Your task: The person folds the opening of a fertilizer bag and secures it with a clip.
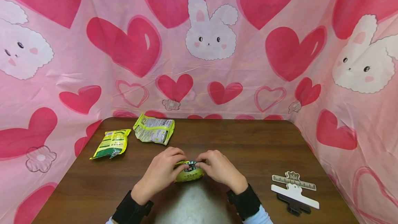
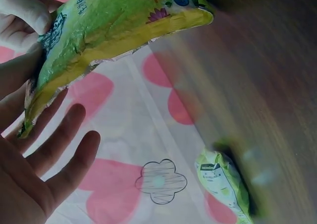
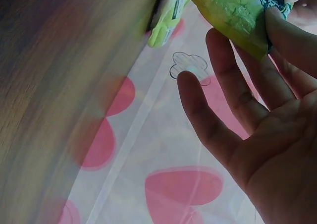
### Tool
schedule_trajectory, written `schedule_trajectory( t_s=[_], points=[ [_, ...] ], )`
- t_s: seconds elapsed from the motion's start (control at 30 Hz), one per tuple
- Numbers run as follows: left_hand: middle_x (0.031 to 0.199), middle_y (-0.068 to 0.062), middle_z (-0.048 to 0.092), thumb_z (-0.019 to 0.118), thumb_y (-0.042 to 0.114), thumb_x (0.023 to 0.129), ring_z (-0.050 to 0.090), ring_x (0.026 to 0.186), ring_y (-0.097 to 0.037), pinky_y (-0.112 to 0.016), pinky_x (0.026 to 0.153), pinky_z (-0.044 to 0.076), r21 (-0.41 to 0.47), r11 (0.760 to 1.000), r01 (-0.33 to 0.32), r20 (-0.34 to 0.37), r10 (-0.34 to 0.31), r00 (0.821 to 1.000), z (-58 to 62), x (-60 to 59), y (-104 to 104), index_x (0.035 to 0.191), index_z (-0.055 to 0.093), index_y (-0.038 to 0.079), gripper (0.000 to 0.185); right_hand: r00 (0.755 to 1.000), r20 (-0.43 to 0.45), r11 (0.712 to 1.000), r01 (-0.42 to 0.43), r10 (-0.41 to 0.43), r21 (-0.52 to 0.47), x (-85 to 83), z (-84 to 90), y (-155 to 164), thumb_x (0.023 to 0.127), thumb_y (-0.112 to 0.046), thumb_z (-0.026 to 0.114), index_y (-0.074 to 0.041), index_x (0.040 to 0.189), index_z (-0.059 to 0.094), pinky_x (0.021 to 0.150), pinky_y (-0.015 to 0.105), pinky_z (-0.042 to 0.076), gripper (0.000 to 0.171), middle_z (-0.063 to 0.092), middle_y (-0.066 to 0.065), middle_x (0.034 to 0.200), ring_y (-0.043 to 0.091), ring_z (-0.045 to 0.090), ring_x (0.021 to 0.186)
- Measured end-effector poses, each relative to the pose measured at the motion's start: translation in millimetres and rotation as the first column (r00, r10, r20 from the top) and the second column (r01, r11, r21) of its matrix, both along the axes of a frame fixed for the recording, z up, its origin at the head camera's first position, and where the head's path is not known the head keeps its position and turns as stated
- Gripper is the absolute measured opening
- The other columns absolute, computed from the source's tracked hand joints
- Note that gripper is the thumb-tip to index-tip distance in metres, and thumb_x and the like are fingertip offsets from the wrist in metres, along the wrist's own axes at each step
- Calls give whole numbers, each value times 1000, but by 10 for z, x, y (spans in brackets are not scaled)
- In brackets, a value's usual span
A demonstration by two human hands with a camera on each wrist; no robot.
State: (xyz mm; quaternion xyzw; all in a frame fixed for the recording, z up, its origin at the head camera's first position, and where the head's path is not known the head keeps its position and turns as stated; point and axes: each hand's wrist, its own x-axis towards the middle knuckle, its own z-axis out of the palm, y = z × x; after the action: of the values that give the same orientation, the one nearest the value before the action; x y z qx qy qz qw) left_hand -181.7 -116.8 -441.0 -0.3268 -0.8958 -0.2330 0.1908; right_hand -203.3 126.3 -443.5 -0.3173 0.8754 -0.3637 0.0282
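Observation:
A green and yellow snack bag (image 1: 190, 175) with dark lettering is held above the wooden table near its front middle. My left hand (image 1: 162, 170) pinches the bag's top edge at the left, between thumb and fingers. At the other end of that edge, my right hand (image 1: 221, 170) pinches it the same way. Printed flowers and a yellow side band show on the bag (image 2: 106, 23) in the left wrist view. Its plump body (image 3: 230, 11) appears at the top of the right wrist view, where the outer fingers stretch away from it.
A yellow and green bag (image 1: 112, 143) lies at the table's left, beside a lime and grey bag (image 1: 154, 129) at the back. On the right are a ruler-patterned clip (image 1: 293, 181), a white clip (image 1: 295, 196) and a black clip (image 1: 293, 205). Heart-printed cloth (image 1: 214, 72) surrounds the table.

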Motion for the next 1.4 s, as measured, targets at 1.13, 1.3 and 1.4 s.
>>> schedule_trajectory(
  t_s=[1.13, 1.3, 1.4],
  points=[
    [86, 14, 60, 84, 16, 91, 58, 80, -5, -33, 70, 50, 0, 1000, 9, 51, -9, 999, -52, 16, 48, 92, 75, 19, 10, 981, -195, 999, -30, 21, -40, 62, -46, -167, 99, -14, 76, -16, 101, 79, 76, 25, 53, 4, 70, -9, 95, 3, 62, 89],
    [85, 15, 59, 84, 17, 92, 56, 77, -4, -32, 69, 49, -7, 1000, -1, 56, 1, 998, -41, 13, 33, 93, 73, 20, 11, 985, -167, 998, -39, 31, -46, 48, -32, -159, 100, -16, 75, -15, 104, 80, 78, 26, 54, 6, 72, -9, 97, 4, 64, 91],
    [85, 15, 59, 84, 17, 92, 55, 76, -4, -32, 68, 49, -9, 1000, -6, 60, 6, 998, -41, 10, 22, 93, 73, 20, 11, 994, -106, 999, -32, 27, -44, 26, -19, -121, 99, -17, 77, -14, 108, 81, 81, 28, 55, 10, 73, -9, 100, 5, 65, 94]
  ],
)
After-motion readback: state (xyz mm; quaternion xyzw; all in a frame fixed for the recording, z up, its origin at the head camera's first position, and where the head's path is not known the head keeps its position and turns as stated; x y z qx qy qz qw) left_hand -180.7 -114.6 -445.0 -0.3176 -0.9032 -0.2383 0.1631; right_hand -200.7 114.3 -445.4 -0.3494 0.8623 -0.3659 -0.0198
